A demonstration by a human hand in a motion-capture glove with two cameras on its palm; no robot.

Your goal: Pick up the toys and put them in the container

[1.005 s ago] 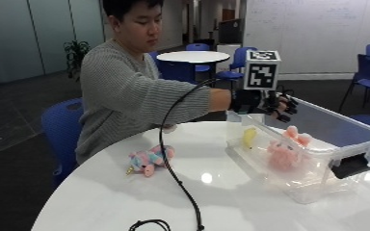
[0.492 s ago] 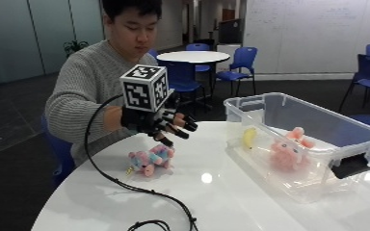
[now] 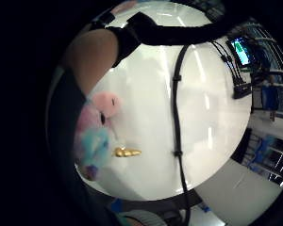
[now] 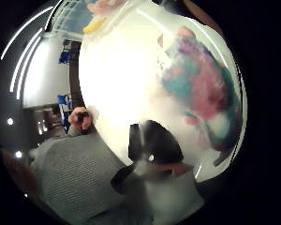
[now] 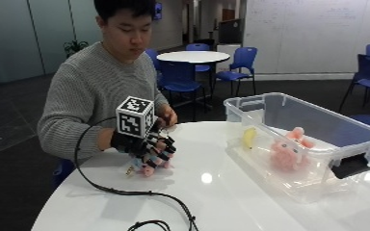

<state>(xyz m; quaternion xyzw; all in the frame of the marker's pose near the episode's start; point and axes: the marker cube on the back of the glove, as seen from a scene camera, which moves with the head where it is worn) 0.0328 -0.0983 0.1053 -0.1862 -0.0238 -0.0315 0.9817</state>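
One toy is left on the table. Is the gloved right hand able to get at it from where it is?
Probably yes: the gloved right hand is already down over the pastel unicorn toy, with nothing between.

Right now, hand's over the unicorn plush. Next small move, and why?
Probably curl the fingers round the plush unicorn and lift. The gloved right hand lies over it on the white table, fingers draped on the toy, which still rests on the surface. The clear container stands open nearby, already holding toys.

Dark floor, round white table with blue chairs behind, whiteboard wall, potted plant
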